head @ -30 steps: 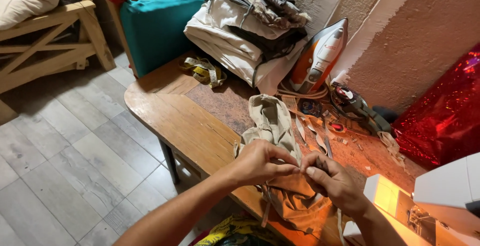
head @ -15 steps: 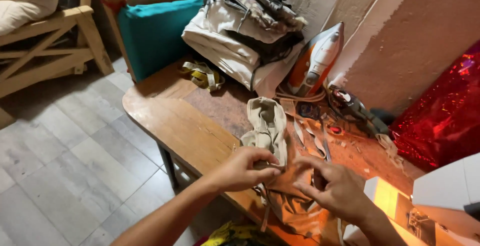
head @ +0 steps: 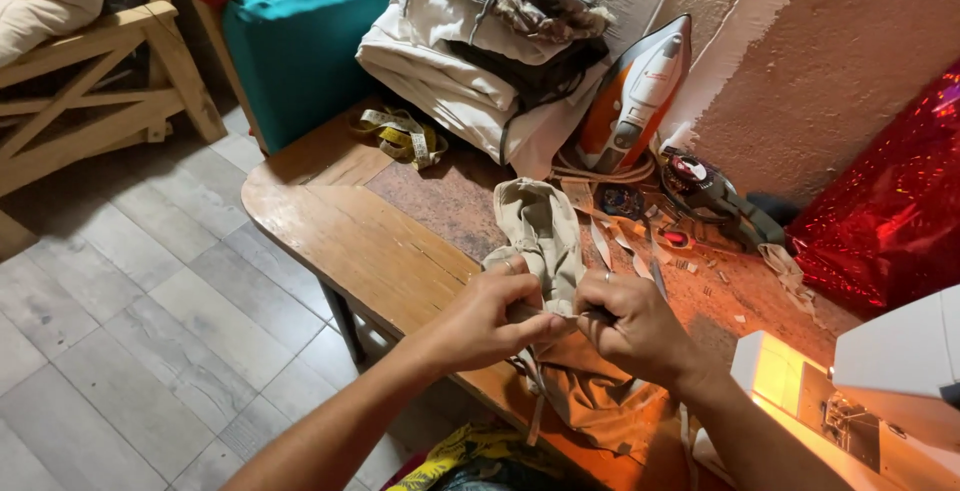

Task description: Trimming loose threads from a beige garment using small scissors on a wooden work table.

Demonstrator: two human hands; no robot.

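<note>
Head view: looking down on a wooden worktable (head: 370, 251) against a rough plastered wall.
Beige cloth (head: 545, 236): bunched at table centre, trailing over the near edge toward 6 o'clock; a thin edge or strip stretched taut between both hands, seemingly to keep it straight for close handling.
Left hand (head: 490, 316): at 7 o'clock of the cloth, fingers pinched shut on the stretched strip, ring on one finger.
Right hand (head: 635, 326): at 5 o'clock of the cloth, fingers curled tight on the other end of the same strip; knuckles nearly touching the left hand's fingertips.
Fabric scraps (head: 615, 241): narrow offcuts scattered at 2 o'clock of the cloth, just beside it.
Steam iron (head: 640, 96): orange and white, stood on its heel at 1 o'clock, leaning to the wall, soleplate off the wood.
Folded clothes (head: 480, 41): stacked at 12 o'clock, well apart from the hands.
Tape measure (head: 400, 136): yellow, coiled loose at 11 o'clock.
Sewing machine (head: 880, 391): white, lamp glowing, at 3 to 4 o'clock, near the right forearm.
Teal cushion (head: 300, 51): propped on a wooden frame at 11 o'clock, beyond the table.
</note>
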